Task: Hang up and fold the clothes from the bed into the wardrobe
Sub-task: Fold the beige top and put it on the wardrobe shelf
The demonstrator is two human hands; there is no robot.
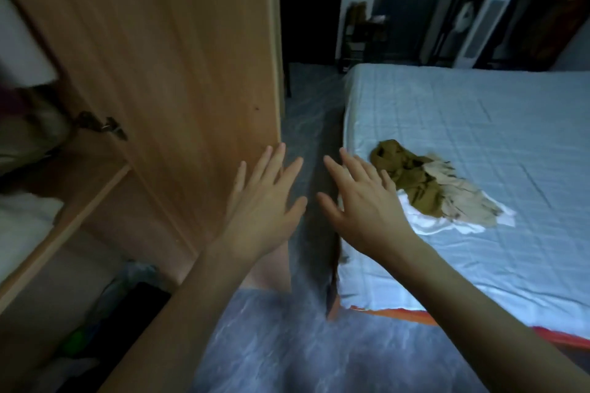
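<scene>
Blue-sheeted bed, heaped clothes, open wardrobe door, grey floor

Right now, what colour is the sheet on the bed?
Pale blue with a faint check, seen in the head view: bed sheet.

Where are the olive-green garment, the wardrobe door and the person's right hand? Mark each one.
olive-green garment (pixel 412 174): head view, middle of the crumpled cloth.
wardrobe door (pixel 178 51): head view, bare wooden panel.
right hand (pixel 367 201): head view, back of the hand.
</scene>
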